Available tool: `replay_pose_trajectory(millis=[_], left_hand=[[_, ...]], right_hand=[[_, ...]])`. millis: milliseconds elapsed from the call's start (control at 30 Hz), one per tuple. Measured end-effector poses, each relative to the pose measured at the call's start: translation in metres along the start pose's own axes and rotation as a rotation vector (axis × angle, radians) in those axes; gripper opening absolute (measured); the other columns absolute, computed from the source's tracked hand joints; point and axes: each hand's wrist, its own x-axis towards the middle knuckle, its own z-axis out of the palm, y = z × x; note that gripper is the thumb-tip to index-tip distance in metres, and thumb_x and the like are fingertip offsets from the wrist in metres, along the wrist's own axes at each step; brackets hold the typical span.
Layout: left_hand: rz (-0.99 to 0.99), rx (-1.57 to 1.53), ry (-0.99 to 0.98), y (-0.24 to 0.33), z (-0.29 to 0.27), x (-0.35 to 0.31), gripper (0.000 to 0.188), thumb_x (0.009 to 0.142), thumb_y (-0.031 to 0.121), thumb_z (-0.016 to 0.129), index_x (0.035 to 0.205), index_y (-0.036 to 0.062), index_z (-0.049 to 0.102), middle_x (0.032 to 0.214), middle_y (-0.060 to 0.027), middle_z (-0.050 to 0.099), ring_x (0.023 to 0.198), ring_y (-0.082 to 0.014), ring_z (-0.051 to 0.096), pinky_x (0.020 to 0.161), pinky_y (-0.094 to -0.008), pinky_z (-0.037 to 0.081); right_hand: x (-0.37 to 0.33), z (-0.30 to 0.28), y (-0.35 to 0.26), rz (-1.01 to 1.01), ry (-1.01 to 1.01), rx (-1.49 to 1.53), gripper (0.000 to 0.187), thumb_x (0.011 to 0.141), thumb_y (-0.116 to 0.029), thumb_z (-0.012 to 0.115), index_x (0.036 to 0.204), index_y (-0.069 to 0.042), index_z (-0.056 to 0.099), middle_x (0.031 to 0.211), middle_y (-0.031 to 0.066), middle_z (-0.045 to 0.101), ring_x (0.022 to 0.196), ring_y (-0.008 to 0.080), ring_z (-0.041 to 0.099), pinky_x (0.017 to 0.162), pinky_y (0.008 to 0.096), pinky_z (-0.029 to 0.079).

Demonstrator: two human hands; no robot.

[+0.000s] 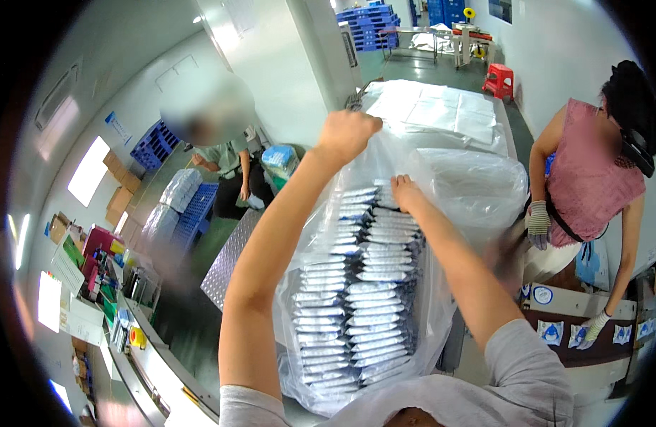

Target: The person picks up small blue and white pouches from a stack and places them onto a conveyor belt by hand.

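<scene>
A large clear plastic bag (435,313) lies lengthwise in front of me, filled with two long rows of small white and blue packets (374,293) standing on edge. My left hand (351,134) is closed on the bag's far edge and holds the plastic raised above the packets. Lower and to its right, my right hand (406,193) reaches to the far end of the rows, its fingers curled beside the last packets. Whether those fingers grip a packet or the plastic cannot be made out.
Beyond the bag, white sheets (435,107) and folded clear plastic (477,185) cover the table. At right, a gloved co-worker (591,178) reaches over a conveyor (598,359) carrying packets. Another person (232,167) sits at left near a blue pallet (193,213). A red stool (499,80) stands behind.
</scene>
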Motion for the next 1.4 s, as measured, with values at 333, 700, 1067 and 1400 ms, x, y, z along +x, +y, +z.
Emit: replay_pose_trajectory(millis=[333,700,1067,1400], left_hand=[[-0.987,-0.744,0.435,0.021,0.024,-0.384,0.024,0.094,0.013,0.046,0.107,-0.0026,0.058,0.104,-0.0099,0.06,0.094,-0.0191,0.058,0.079,-0.0275,0.047],[-2.083,-1.695,-0.351,0.352,0.151,-0.592,0.043,0.093,0.039,0.042,0.12,0.0056,0.049,0.114,-0.011,0.052,0.101,-0.0246,0.051,0.084,-0.036,0.042],[-1.945,-1.803,-0.252,0.305,0.203,-0.57,0.057,0.089,0.05,0.04,0.129,0.009,0.04,0.127,-0.012,0.042,0.114,-0.0305,0.042,0.093,-0.0454,0.035],[-1.532,-2.143,0.103,0.252,0.265,-0.533,0.071,0.086,0.06,0.039,0.138,0.0121,0.032,0.14,-0.0129,0.033,0.125,-0.0359,0.034,0.101,-0.054,0.028]], right_hand=[[-0.311,-0.105,-0.011,0.048,0.657,0.863,0.029,0.082,-0.015,0.06,0.109,-0.004,0.053,0.107,0.0094,0.053,0.095,0.0221,0.054,0.084,0.0339,0.044],[-0.456,0.139,-0.157,0.775,-0.675,1.911,0.036,0.092,-0.039,0.048,0.114,-0.01,0.042,0.102,0.0035,0.045,0.093,0.017,0.046,0.078,0.0357,0.041],[-0.404,0.176,-0.2,0.807,-0.718,2.065,0.052,0.09,-0.05,0.045,0.125,-0.013,0.035,0.116,0.0066,0.043,0.104,0.0228,0.044,0.084,0.0443,0.04],[-0.298,0.235,-0.24,0.76,-0.664,2.261,0.067,0.087,-0.06,0.042,0.136,-0.016,0.029,0.129,0.0093,0.04,0.115,0.0281,0.042,0.089,0.0522,0.038]])
